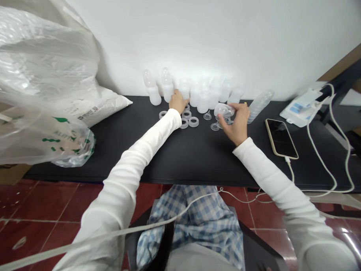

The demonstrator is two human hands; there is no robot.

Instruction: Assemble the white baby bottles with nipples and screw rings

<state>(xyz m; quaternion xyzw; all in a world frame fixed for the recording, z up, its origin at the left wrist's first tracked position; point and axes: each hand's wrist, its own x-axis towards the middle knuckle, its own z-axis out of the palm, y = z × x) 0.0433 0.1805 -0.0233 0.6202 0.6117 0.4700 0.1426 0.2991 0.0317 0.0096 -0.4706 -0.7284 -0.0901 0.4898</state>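
My left hand (178, 102) is at a small white baby bottle (184, 87), thumb and fingers around its lower part. In my right hand (237, 121) is a clear dome cap (223, 110), tilted on its side between thumb and fingers. Two bottles with clear caps on, one a capped bottle (152, 89), stand left of my left hand. Several uncapped white bottles (203, 99) are grouped between my hands near the wall. Translucent collar rings (193, 121) lie just below my left hand. Clear bottle nipples (215, 126) lie under and beside my right hand, partly hidden by it.
A nested stack of clear caps (260, 106) leans right of my right hand. Farther right lie a phone (281, 138) on a cable and a white packet (302, 107). Large plastic bags (48, 77) fill the left end of the black table (187, 159). A white cord crosses my lap.
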